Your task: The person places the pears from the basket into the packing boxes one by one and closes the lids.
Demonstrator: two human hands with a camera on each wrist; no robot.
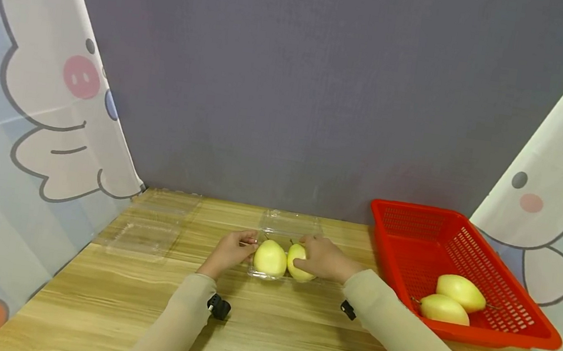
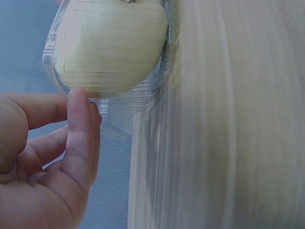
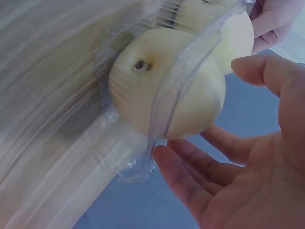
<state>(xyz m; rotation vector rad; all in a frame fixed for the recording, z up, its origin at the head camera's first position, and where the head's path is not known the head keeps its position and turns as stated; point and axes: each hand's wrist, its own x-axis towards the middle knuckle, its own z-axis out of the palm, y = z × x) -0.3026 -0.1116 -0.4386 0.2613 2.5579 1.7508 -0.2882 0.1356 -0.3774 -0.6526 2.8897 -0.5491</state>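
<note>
Pinching the left edge of a clear container (image 1: pixel 281 238) between thumb and fingertips, the left hand (image 1: pixel 231 250) lay just beside the left pear (image 1: pixel 270 259). The right hand (image 1: pixel 326 258) was loosely spread and not clenched: its fingers rested against the right pear (image 1: pixel 296 253), while the thumb tip, in the right wrist view, stood apart from that fruit. Both pears sat side by side within the container, the right one rising above the rim; the lid (image 1: pixel 291 222) was folded open on the far side. Well to the left, a second clear container (image 1: pixel 139 238) lay on the wooden table (image 1: pixel 266 333). To the right, a red basket (image 1: pixel 392 264) with perforated walls held two further pears (image 1: pixel 460 292), touching each other near its closer end. A grey panel (image 1: pixel 294 82) rose behind the table, flanked by cloth (image 1: pixel 556 217) printed with cartoon animals. Beige sleeves (image 1: pixel 183 311) covered both forearms.
</note>
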